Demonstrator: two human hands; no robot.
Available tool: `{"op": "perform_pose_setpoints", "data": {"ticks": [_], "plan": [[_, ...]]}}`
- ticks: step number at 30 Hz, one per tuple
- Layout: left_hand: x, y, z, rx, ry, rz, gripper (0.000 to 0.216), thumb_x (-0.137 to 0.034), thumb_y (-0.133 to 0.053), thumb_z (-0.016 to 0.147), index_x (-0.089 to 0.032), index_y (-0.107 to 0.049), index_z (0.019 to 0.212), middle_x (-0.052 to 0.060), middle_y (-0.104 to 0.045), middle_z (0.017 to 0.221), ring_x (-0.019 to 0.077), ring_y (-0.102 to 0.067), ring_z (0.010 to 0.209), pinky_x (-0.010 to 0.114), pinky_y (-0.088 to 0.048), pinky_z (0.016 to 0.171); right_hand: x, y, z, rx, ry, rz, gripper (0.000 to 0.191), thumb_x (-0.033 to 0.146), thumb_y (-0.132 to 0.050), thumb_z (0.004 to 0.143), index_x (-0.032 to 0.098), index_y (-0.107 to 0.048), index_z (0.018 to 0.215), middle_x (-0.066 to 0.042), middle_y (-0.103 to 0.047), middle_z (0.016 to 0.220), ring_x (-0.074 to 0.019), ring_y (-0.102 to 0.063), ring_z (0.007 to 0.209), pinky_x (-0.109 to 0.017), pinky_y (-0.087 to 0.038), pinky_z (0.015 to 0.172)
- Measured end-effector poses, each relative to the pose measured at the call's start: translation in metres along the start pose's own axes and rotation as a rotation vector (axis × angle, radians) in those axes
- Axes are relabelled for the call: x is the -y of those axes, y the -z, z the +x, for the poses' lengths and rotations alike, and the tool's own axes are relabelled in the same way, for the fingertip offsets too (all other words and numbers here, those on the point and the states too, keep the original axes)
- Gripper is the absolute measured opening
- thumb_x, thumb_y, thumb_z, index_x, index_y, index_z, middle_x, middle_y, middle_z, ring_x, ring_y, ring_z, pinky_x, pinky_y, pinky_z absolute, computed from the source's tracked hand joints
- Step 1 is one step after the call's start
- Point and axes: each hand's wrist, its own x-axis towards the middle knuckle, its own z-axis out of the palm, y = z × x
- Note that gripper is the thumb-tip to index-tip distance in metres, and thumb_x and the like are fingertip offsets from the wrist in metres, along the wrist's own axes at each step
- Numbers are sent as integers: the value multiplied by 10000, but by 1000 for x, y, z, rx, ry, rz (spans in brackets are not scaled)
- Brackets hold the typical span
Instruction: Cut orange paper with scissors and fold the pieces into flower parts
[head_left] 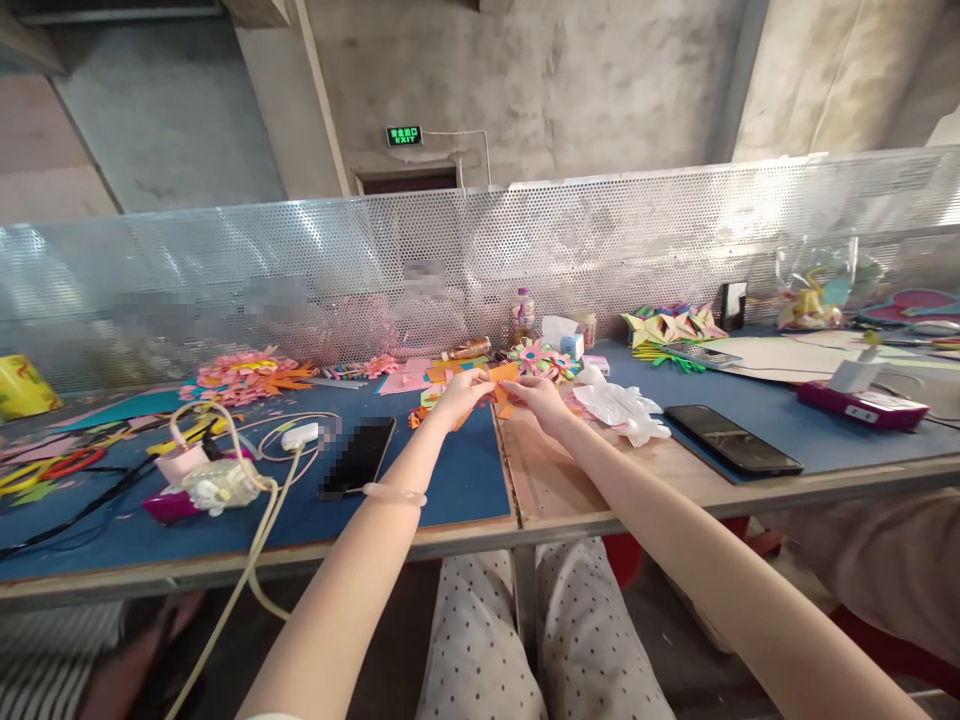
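My left hand (461,392) and my right hand (536,394) meet over the middle of the table, both pinching a small piece of orange paper (501,376) held just above the surface. A pale bangle sits on my left wrist. More orange and pink paper scraps (420,378) lie right behind the hands. Finished paper flowers (541,358) sit just beyond my right hand, and a crumpled white plastic bag (619,408) lies to its right.
Two black phones lie flat: one (358,455) left of my arms, one (731,440) to the right. A white cable, charger and pink gadgets (202,480) clutter the left. A perforated metal screen (480,260) closes the back. A purple device (862,405) sits far right.
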Motion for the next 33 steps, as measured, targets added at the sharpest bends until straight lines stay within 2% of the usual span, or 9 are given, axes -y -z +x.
{"op": "perform_pose_setpoints", "data": {"ticks": [9, 14, 18, 24, 26, 30, 33], "plan": [[2, 1, 1, -46, -54, 75, 121, -265, -571, 718, -146, -572, 740, 23, -638, 681, 133, -603, 624, 234, -454, 566, -2, 2, 4, -75, -87, 127, 352, 490, -660, 630, 141, -635, 665, -70, -650, 702, -143, -590, 609, -272, -478, 615], [6, 4, 4, -63, -36, 63, 166, -313, -587, 699, -155, -576, 749, 24, -644, 719, 149, -608, 644, 238, -446, 536, -2, 2, 4, -24, -27, 75, 383, 526, -616, 670, 149, -650, 733, -88, -666, 796, -164, -613, 692, -266, -482, 623], [7, 3, 4, -64, -44, 34, 151, -297, -588, 696, -157, -574, 748, 13, -634, 702, 140, -610, 643, 224, -437, 536, -1, 2, 2, -46, 28, -11, 399, 545, -634, 634, 148, -629, 678, -52, -637, 693, -146, -582, 626, -251, -457, 573], [4, 1, 1, -50, -61, 24, 107, -260, -562, 712, -155, -573, 731, 13, -632, 670, 119, -594, 600, 210, -433, 537, 4, 6, 0, -44, 72, -76, 422, 551, -654, 598, 148, -555, 524, 12, -507, 489, -104, -487, 495, -243, -408, 501], [4, 1, 2, -57, -73, 31, 109, -263, -564, 707, -155, -572, 720, 11, -628, 667, 119, -588, 593, 216, -434, 540, 4, 6, -1, -26, 39, -46, 398, 530, -679, 584, 146, -581, 551, 1, -542, 517, -110, -515, 513, -246, -428, 520], [5, 3, 3, -78, -73, 47, 119, -274, -587, 686, -156, -579, 703, 4, -617, 662, 124, -582, 595, 239, -449, 576, 3, 7, -1, 30, -27, -18, 359, 465, -720, 572, 137, -672, 711, -66, -661, 711, -158, -612, 676, -270, -490, 653], [7, 3, 3, -76, -71, 30, 129, -285, -592, 683, -161, -586, 720, 2, -619, 658, 131, -586, 606, 248, -453, 587, 3, 8, 0, 35, -37, -43, 368, 461, -722, 573, 129, -686, 727, -84, -677, 731, -171, -625, 707, -281, -497, 688]]}}
